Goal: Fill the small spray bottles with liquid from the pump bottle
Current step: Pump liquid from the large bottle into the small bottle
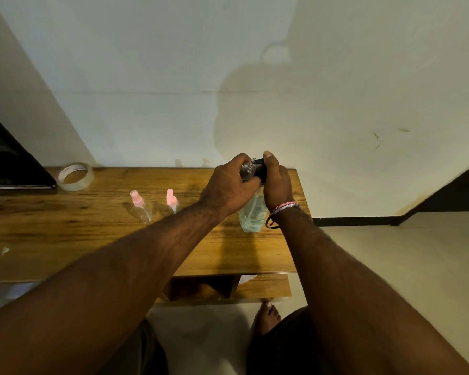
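The small spray bottle (247,171) being filled is clear, light plastic with its cap off, held up against the black pump head (261,169) of the pump bottle (252,215) above the far right part of the desk (92,239). It looks thin-walled and likely slick if liquid runs down it, so a hold round the body, below the open neck, suits it best. The left hand (228,185) has exactly that hold: its fingers and thumb curl round the little bottle, which lies inside the grip with only its neck showing toward the nozzle. The right hand (276,182) rests on top of the pump head, fingers bent over it and thumb raised at the far side; whether it is pressing down cannot be told from this angle. The pump bottle stands upright on the desk beneath both hands, partly full of pale liquid, heavier and steadier than the small one. To the left stand two more small bottles with pink tops (140,207) (171,200), apart from each other. Farther left, near the wall, lies a roll of clear tape (75,176).
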A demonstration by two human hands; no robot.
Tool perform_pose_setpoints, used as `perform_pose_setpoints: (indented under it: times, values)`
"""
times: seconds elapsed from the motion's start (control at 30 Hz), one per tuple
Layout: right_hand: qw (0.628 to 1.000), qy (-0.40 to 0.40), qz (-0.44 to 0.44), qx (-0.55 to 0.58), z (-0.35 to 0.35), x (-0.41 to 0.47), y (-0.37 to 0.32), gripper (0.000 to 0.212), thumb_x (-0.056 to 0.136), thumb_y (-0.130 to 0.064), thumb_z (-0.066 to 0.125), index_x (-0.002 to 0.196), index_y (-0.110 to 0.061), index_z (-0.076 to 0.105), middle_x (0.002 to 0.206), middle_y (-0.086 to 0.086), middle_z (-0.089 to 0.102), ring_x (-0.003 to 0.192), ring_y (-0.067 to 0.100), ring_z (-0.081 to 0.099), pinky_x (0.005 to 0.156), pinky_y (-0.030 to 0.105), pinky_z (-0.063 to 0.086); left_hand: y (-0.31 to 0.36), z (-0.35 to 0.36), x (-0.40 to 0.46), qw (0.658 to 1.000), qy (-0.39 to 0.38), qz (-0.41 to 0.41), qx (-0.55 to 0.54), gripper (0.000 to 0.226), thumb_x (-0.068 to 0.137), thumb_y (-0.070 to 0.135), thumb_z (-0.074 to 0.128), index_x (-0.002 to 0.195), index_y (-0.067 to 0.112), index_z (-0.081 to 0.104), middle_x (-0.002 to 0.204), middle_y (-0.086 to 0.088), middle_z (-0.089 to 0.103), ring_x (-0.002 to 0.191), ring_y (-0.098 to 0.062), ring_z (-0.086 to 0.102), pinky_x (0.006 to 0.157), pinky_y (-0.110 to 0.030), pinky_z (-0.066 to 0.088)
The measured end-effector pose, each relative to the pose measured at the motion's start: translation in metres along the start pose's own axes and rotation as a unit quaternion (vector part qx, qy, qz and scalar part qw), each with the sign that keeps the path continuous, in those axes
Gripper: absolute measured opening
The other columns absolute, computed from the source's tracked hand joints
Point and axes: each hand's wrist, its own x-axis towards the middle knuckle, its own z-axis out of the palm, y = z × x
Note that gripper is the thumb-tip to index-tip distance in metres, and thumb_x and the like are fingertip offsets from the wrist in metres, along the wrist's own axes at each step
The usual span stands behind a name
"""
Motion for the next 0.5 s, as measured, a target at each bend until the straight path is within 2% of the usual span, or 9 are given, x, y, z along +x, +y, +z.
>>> perform_pose_setpoints:
  times: [0.13,0.3,0.5]
  values:
    - [1.0,0.0,0.002,-0.004,0.0001,0.0018,-0.002,0.046,0.106,-0.036,0.045,0.073,-0.018,0.071,0.071,-0.003,0.07,0.072,0.009,0.064,0.074,0.033,0.05,-0.0027,-0.0005,-0.0001,1.0,-0.003,-0.002,0.005,0.022,0.093,0.026,0.073,0.113,0.023,0.064,0.095,0.005,0.073,0.086,-0.015,0.07,0.078,-0.043,0.063]
    - [1.0,0.001,0.002,-0.006,-0.0012,-0.0001,-0.0007,0.046,0.109,-0.036,0.045,0.075,-0.021,0.072,0.069,-0.008,0.072,0.068,-0.001,0.065,0.065,0.015,0.05,-0.0009,-0.0013,-0.0013,1.0,-0.003,-0.001,0.006,0.021,0.093,0.028,0.072,0.112,0.024,0.064,0.094,0.007,0.073,0.084,-0.013,0.071,0.077,-0.044,0.063]
    - [1.0,-0.012,0.007,-0.009,-0.0005,-0.0014,-0.0007,0.049,0.107,-0.046,0.044,0.081,-0.02,0.077,0.079,-0.002,0.076,0.075,0.003,0.069,0.065,0.011,0.049,0.0024,-0.006,-0.0003,1.0,-0.006,0.008,0.005,0.02,0.094,0.025,0.072,0.113,0.022,0.064,0.093,0.007,0.072,0.083,-0.011,0.07,0.076,-0.042,0.064]
